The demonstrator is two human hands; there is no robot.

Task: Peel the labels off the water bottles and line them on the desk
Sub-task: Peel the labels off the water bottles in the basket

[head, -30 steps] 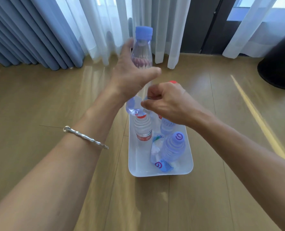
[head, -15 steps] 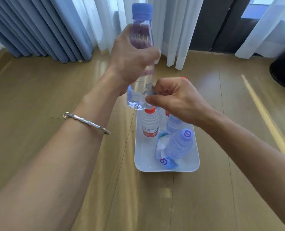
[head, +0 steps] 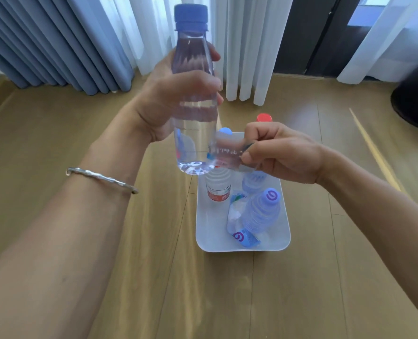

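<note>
Since half a second ago the held bottle [head: 194, 101] has come closer and stands larger in the upper middle of the frame, and the label [head: 228, 152] now stretches out from its lower side as a clear strip instead of being bunched at the wall.

That bottle stands upright in the air, blue cap [head: 191, 14] at the top edge of the frame, its base hanging over the far end of the white tray [head: 210, 241]. The left hand [head: 176, 99] is wrapped around the bottle's middle from the left, thumb across the near side, fingertips showing past its right edge; the forearm runs down to the lower left corner and wears a silver bracelet [head: 102, 179].

The right hand [head: 281, 152] sits at the middle right, knuckles up, fingers curled in, thumb and forefinger pinched together on the free end of the label. The strip is see-through with faint print that I cannot read, and motion blur softens it.

In the tray below lie more bottles: one with a red label [head: 217, 189], one with a purple swirl cap [head: 262, 214], and loose peeled labels [head: 242, 237]. A red cap [head: 263, 117] and a pale blue cap [head: 225, 131] peek out behind the hands; their bottles are largely hidden. All of this rests on the wooden surface [head: 105, 302], with curtains [head: 56, 40] across the top of the frame.
</note>
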